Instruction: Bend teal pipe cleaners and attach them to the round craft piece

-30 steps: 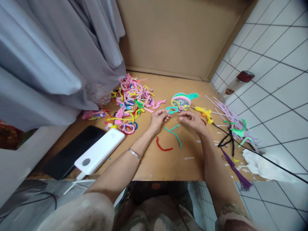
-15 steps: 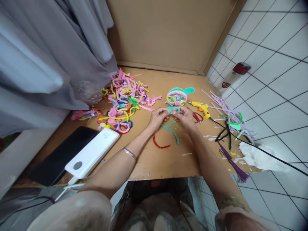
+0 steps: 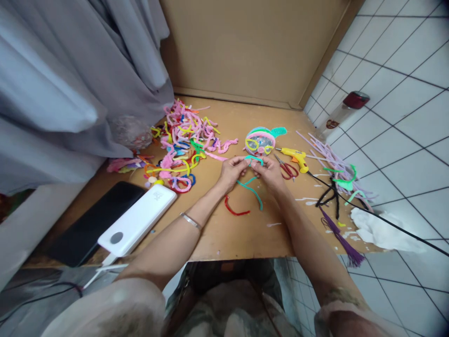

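Note:
A bent teal pipe cleaner (image 3: 255,159) is pinched between my two hands over the middle of the table. My left hand (image 3: 232,172) grips its left end, and my right hand (image 3: 271,173) grips its right end. Below them a second teal pipe cleaner (image 3: 256,195) and a curved red pipe cleaner (image 3: 235,211) lie on the tabletop. Just beyond my fingers stands a round clear piece (image 3: 260,142) trimmed with pink, green and yellow pipe cleaner. Red-handled scissors (image 3: 288,170) rest right beside my right hand.
A yellow glue gun (image 3: 294,159) with a black cord lies to the right, near lilac pipe cleaners (image 3: 319,154) and a purple tassel (image 3: 345,243). Tangled pipe cleaners (image 3: 185,126) pile up at left, behind a white power bank (image 3: 137,220) and black phone-like slab (image 3: 94,224).
The view has shifted slightly. Both hands stay together on the teal pipe cleaner, whose bend looks more arched now. Nothing else has visibly moved.

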Tool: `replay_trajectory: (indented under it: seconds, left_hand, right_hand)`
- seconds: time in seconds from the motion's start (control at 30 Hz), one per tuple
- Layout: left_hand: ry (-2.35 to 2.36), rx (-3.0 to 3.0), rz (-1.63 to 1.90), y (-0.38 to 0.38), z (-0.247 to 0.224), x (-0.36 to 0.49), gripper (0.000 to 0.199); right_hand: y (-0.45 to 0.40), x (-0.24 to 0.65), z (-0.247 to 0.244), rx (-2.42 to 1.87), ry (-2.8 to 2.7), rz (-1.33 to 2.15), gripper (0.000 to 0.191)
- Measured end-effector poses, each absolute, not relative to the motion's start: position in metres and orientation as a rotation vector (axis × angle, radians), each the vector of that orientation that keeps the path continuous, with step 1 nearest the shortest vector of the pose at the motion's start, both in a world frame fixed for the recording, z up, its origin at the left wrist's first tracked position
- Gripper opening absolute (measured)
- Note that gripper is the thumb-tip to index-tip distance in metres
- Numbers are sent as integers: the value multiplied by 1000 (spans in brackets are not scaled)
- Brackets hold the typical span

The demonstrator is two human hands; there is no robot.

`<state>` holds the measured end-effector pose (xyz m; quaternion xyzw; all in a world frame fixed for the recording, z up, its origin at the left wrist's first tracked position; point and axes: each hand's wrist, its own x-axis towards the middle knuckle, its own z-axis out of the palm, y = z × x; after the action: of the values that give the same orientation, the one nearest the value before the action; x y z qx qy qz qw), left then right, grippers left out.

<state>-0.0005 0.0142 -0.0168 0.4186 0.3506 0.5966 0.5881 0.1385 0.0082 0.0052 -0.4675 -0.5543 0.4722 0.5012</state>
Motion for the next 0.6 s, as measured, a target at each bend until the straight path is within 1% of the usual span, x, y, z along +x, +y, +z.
replay_trajectory:
  seconds: [0.13, 0.23, 0.33, 0.5, 0.6]
  left_hand:
    - [811, 1003, 1400, 14, -17, -1, 40]
    - [836, 1029, 1381, 13, -16, -1, 39]
    - [843, 1034, 1372, 11, -15, -1, 38]
    - [823, 971, 1395, 10, -14, 0, 40]
    - [841, 974, 1404, 12, -14, -1, 36]
  right_hand:
    - [9, 138, 4, -1139, -1311, 1115, 46]
    - [11, 139, 3, -1124, -1309, 1039, 44]
    - [12, 140, 3, -1116, -1345, 961, 38]
    - [6, 139, 5, -1160, -1479, 786, 23]
    - [3, 137, 7, -1171, -1552, 685, 19]
